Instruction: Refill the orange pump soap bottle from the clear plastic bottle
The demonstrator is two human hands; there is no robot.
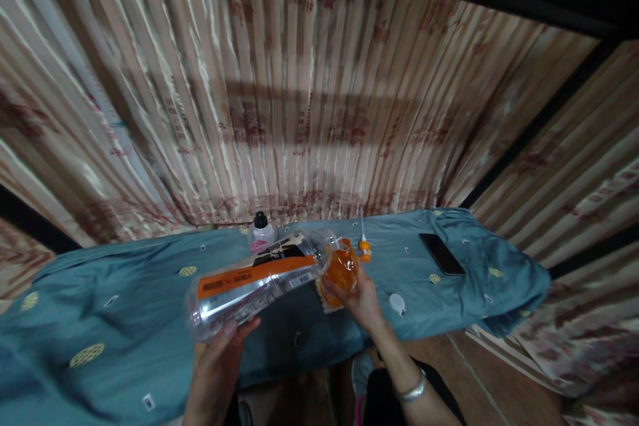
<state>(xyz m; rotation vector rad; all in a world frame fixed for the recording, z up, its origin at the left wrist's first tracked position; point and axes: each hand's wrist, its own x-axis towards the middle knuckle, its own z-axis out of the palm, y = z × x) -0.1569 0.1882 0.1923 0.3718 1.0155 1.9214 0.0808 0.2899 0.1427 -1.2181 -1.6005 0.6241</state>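
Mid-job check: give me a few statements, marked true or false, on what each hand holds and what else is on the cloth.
1. The left hand holds a large clear plastic bottle with an orange band on its label. True.
2. The large clear plastic bottle stands upright. False: it is tilted, its neck at the translucent orange container in the right hand.
3. A flat black rectangular phone lies on the teal patterned cloth. True.
4. The orange plastic pump top with a thin pale tube is fitted to the container. False: the pump top lies apart on the cloth.
5. The small clear bottle has a black cap. True.
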